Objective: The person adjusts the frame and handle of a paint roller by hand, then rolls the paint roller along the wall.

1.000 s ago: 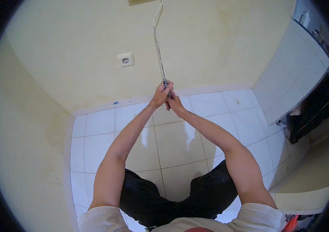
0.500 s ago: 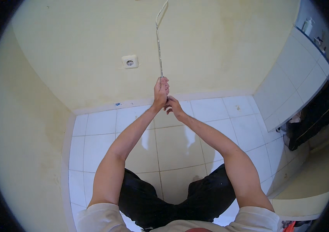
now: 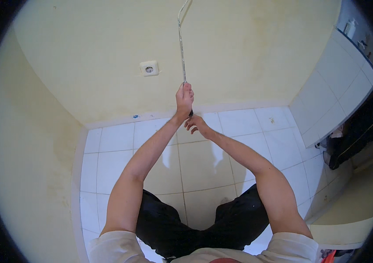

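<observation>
So, cord (image 3: 181,52) in left hand (image 3: 185,99), right hand (image 3: 198,125) just below.

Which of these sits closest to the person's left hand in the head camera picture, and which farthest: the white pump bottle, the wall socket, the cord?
Nearest first, from the left hand:
1. Cord: gripped in it, running upward.
2. Wall socket: up and to its left.
3. White pump bottle: far upper right.

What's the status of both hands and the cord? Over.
Left hand: closed round cord. Right hand: just below, near dark piece, contact unclear. Wall socket: left of cord, apart.
</observation>
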Tool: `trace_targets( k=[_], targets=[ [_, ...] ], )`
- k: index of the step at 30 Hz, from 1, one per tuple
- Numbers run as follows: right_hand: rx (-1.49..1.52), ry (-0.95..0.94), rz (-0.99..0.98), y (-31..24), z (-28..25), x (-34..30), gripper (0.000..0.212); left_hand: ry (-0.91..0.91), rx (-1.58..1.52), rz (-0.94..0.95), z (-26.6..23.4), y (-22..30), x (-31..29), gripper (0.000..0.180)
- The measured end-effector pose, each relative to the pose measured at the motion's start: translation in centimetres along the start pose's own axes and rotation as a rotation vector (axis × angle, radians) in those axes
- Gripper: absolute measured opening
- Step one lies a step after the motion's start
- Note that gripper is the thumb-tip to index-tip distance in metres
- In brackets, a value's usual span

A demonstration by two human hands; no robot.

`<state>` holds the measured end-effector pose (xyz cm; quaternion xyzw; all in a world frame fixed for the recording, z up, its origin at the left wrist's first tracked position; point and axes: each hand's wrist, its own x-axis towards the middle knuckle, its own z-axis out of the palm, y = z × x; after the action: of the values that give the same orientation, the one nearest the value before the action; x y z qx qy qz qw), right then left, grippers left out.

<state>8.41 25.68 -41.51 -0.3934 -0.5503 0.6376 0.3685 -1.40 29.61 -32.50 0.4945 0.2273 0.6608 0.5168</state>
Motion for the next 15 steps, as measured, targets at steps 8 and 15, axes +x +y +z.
trace_targets(
  k=[8,15],
  targets=[
    [0.499,-0.011,0.043,-0.8,-0.9,0.3,0.048,0.012,0.134,-0.046,-1.6,-1.7,-0.3,0.034],
    [0.141,0.05,-0.058,-0.8,0.9,0.3,0.027,0.14,0.367,0.049,-1.9,-4.6,-2.7,0.036]
  ],
)
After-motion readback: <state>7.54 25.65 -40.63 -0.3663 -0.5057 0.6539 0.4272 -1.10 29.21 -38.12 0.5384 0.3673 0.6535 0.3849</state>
